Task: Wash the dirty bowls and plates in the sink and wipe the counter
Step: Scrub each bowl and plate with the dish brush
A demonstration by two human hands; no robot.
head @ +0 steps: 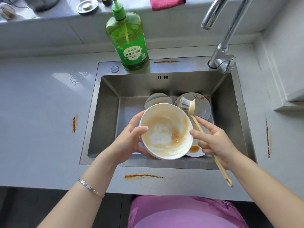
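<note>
Over sink: left grip clasps dirty bowl, right grip clasps brush

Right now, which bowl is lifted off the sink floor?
The brown-stained bowl gripped by the left hand; the other bowl lies in the basin behind it.

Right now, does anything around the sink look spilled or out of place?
Yes. Orange streaks soil the counter around the sink: front streak, left streak, right streak; a back streak lies on its rim. The bowl in the left hand is stained.
</note>
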